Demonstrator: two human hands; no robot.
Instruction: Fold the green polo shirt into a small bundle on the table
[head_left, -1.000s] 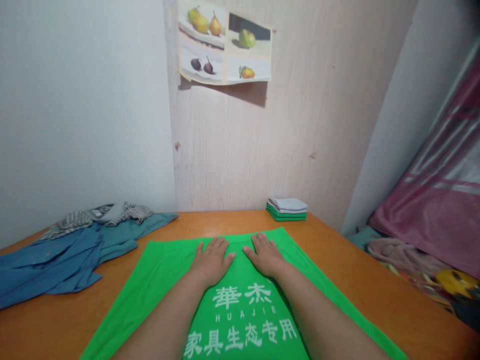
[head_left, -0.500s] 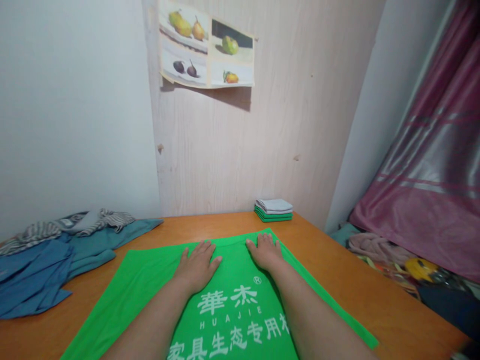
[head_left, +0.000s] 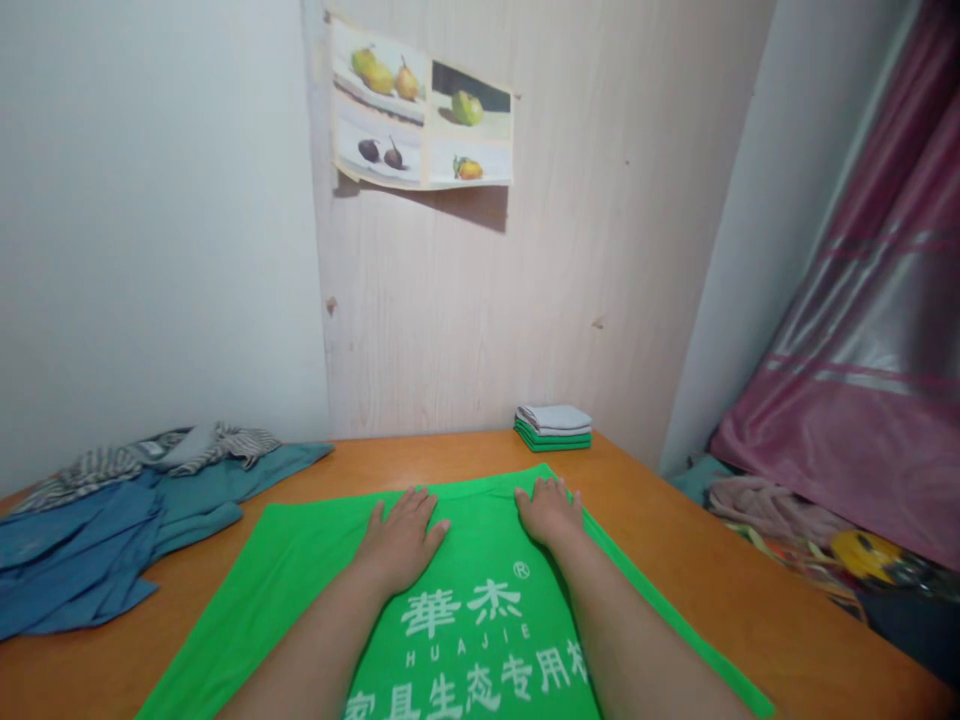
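Observation:
A bright green garment (head_left: 300,560) with white printed characters lies spread flat on the orange wooden table (head_left: 675,580). My left hand (head_left: 401,535) rests palm down on it near its far edge, fingers stretched out. My right hand (head_left: 551,510) lies flat on the cloth close to the far right corner, fingers spread. Neither hand holds anything.
A heap of blue and striped clothes (head_left: 112,510) lies at the table's left. A small folded stack of grey and green cloth (head_left: 555,427) sits at the back by the wooden wall. A fruit poster (head_left: 424,115) hangs above. Pink fabric and clutter (head_left: 825,500) lie right of the table.
My hands have slid apart across the green garment, the right one moving out toward the far right corner. The view has shifted slightly.

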